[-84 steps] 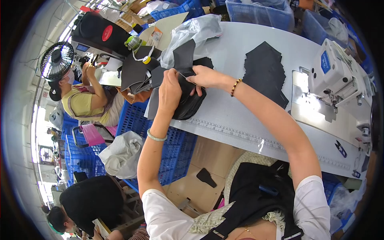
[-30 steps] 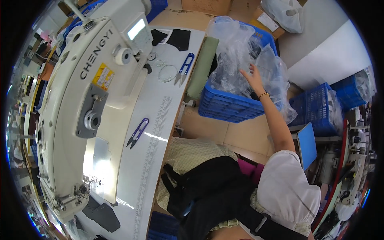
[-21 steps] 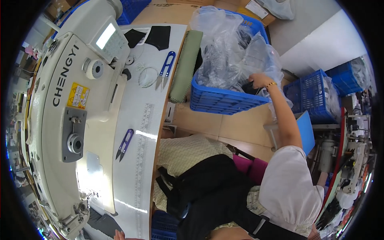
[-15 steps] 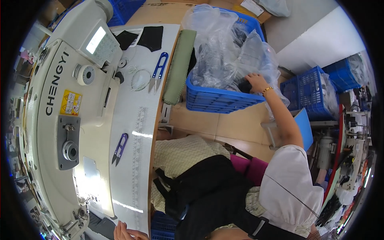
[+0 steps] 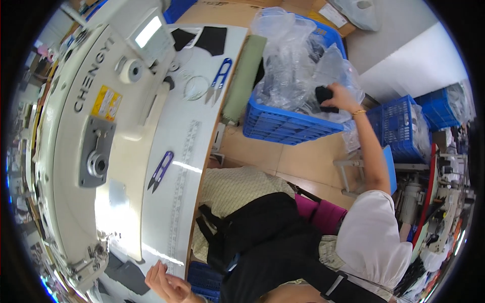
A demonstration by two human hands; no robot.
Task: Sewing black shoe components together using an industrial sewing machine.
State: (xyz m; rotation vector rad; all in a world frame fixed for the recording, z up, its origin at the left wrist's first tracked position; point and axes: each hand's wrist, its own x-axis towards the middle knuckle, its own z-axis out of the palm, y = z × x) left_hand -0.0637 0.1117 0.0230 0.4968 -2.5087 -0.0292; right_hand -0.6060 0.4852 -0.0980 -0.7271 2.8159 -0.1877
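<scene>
My right hand (image 5: 343, 98) reaches over the blue plastic crate (image 5: 293, 126) at the upper right, its fingers closed on a bunched piece of black fabric (image 5: 325, 96). Clear plastic bags (image 5: 285, 60) fill the crate beneath that hand. At the lower left, my left hand (image 5: 166, 285) is at the edge of the sewing table (image 5: 169, 214). Its fingers are loosely bent and apart, with nothing seen in them. Dark grey fabric pieces (image 5: 127, 275) lie beside it, below the needle end of the white sewing machine (image 5: 65, 151).
Purple thread snips (image 5: 161, 171) and blue thread snips (image 5: 219, 81) lie on the table. Black fabric pieces (image 5: 212, 40) and a coil of thread (image 5: 196, 88) are farther back. A green fabric roll (image 5: 245, 78) runs along the table edge. More blue crates (image 5: 401, 126) stand at the right.
My right hand has lifted the black fabric up out of the bags, so more of it shows. My left hand has come further into view. The whole view has shifted slightly.
</scene>
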